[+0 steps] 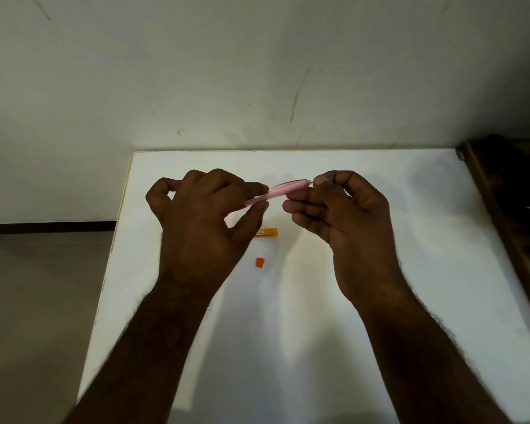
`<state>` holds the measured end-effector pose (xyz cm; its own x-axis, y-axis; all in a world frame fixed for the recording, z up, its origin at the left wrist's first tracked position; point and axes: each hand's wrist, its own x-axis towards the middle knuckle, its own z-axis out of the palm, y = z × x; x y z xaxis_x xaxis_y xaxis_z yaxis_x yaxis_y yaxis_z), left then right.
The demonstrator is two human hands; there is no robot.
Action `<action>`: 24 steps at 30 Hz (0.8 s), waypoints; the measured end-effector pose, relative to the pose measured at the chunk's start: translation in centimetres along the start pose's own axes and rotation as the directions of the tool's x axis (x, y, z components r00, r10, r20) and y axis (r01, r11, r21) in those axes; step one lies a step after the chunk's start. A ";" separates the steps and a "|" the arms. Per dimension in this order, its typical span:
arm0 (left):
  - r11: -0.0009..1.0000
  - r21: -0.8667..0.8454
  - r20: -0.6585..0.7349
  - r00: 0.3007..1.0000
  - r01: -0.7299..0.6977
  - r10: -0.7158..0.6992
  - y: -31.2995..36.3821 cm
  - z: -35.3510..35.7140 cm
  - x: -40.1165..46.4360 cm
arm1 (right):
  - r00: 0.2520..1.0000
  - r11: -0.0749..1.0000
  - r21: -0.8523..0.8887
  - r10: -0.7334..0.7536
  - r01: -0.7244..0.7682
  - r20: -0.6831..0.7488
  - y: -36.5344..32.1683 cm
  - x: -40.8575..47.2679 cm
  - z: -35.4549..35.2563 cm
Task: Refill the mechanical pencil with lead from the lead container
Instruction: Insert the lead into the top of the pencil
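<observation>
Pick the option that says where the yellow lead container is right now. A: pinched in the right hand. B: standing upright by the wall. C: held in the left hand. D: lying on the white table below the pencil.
D: the lead container lies flat on the white table, below the pencil both hands hold.

This looks like a plain room in a home or a small study corner, sparsely furnished. A white surface [380,240] is pushed up against a pale painted wall [257,71] that carries scuffs and thin dark streaks, the kind a lived-in room collects. To the left a dark skirting strip [43,226] runs along the foot of the wall above a smooth grey floor [37,286]. At the right edge stands a piece of dark wooden furniture [508,191] beside the surface; what it is cannot be told. The light is dim and falls mostly on the white top.
</observation>
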<state>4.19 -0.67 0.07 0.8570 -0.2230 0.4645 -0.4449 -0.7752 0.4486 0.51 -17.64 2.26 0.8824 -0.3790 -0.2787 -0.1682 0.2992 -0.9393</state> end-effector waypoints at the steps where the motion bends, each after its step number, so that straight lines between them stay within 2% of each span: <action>1: 1.000 0.000 0.002 1.000 0.002 -0.002 0.0 0.0 0.0 | 1.000 1.000 0.000 0.013 -0.013 0.009 0.1 0.0 0.0; 5: 1.000 0.001 -0.006 1.000 0.007 -0.007 -0.1 0.0 0.0 | 0.996 0.996 0.022 0.089 -0.089 0.026 0.3 0.2 -0.1; 8: 1.000 -0.018 -0.008 1.000 0.014 -0.014 -0.2 0.1 0.0 | 0.994 0.991 0.079 0.110 -0.108 -0.021 0.3 0.3 -0.2; 10: 0.999 -0.021 -0.003 1.000 0.024 -0.024 -0.2 0.1 0.0 | 0.993 0.998 0.051 0.033 -0.028 -0.111 0.4 0.4 -0.5; 14: 0.999 -0.023 0.008 0.999 0.040 -0.040 -0.3 0.2 -0.1 | 0.953 0.979 -0.141 -0.181 0.150 -0.243 0.8 0.3 -0.8; 19: 0.999 -0.011 0.017 0.999 0.046 -0.046 -0.4 0.3 -0.1 | 0.935 0.940 -0.267 -0.274 0.211 -0.224 1.4 0.2 -0.7; 24: 0.999 -0.010 0.021 0.999 0.048 -0.048 -0.3 0.4 -0.1 | 0.948 0.903 -0.386 -0.272 0.190 -0.168 1.7 0.1 -0.4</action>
<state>4.34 -0.64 -0.37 0.8826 -0.1978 0.4265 -0.4055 -0.7792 0.4779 0.13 -17.52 0.61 0.8080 -0.5877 -0.0426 -0.1536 -0.1402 -0.9781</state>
